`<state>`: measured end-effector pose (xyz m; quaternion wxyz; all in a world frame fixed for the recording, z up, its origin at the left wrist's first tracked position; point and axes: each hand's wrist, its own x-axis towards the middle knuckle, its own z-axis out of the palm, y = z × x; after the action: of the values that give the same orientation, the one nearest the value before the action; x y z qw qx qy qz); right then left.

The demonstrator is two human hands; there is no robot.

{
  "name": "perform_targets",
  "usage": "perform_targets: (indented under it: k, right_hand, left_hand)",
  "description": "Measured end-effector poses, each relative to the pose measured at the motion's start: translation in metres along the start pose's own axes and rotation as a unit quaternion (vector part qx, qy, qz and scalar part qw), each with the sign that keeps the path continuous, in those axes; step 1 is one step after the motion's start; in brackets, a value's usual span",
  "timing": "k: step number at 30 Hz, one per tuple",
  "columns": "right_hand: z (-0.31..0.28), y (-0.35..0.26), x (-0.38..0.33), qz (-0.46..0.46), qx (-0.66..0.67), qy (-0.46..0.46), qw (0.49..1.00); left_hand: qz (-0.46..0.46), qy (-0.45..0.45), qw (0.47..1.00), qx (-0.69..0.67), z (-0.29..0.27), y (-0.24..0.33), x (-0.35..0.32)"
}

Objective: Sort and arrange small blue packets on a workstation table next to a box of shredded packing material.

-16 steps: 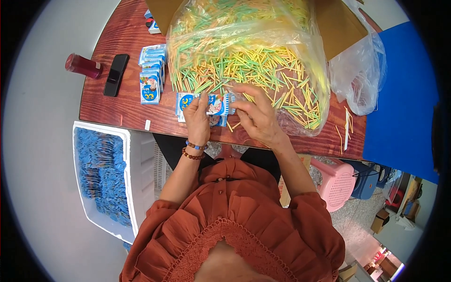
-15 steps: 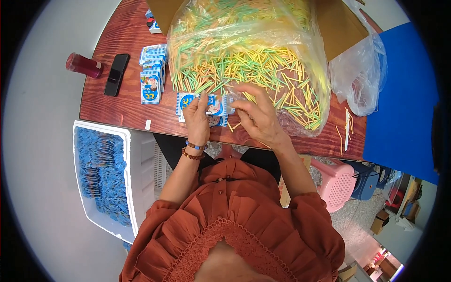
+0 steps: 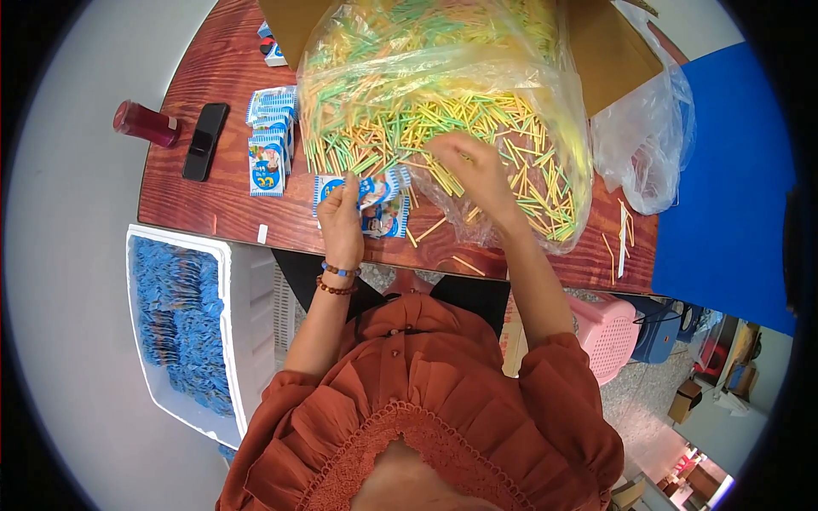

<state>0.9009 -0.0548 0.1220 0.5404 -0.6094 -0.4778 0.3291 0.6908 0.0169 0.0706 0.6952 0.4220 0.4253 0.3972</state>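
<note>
My left hand (image 3: 342,220), with two beaded bracelets at its wrist, pinches a small blue-and-white packet (image 3: 383,189) near the table's front edge. More of these packets (image 3: 390,220) lie on the table just beneath it. My right hand (image 3: 475,173) is over the near part of a heap of thin yellow, green and orange sticks (image 3: 443,115). Its fingers are curled and smeared by motion, so whether a stick is between them cannot be seen. The heap spills from a clear plastic bag (image 3: 511,70).
Left on the red-brown table (image 3: 200,209) are an overlapping row of packets (image 3: 268,162), a black phone (image 3: 205,140) and a dark red bottle (image 3: 146,123). A white foam box (image 3: 226,332) full of blue packets stands lower left. Behind the heap is a cardboard box (image 3: 620,64).
My right hand has left the packet and moved up and outward over the sticks. My left hand has shifted slightly left and nearer, with the packet now tilted.
</note>
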Motion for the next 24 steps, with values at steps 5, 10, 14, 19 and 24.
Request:
perform_targets:
  k: [5,10,14,19,24]
  right_hand:
    - [-0.005,0.022,0.06,-0.119,-0.436,0.145,0.88]
    - [0.009,0.026,0.091,-0.059,-0.614,0.101,0.78]
    - [0.014,0.028,0.093,-0.048,-0.637,0.057,0.767]
    - [-0.005,0.032,0.081,-0.068,-0.616,0.002,0.785]
    - [-0.024,0.009,0.068,0.003,-0.582,-0.051,0.811]
  left_hand:
    - [-0.005,0.034,0.999,-0.032,0.006,0.006,-0.003]
    - [-0.001,0.033,0.998,-0.047,0.003,0.004,-0.004]
    - [-0.008,-0.005,0.998,-0.063,-0.01,-0.005,0.001]
    - [0.007,-0.019,0.997,-0.069,-0.018,-0.011,0.005]
    - [-0.012,-0.012,0.998,-0.058,-0.009,-0.002,-0.001]
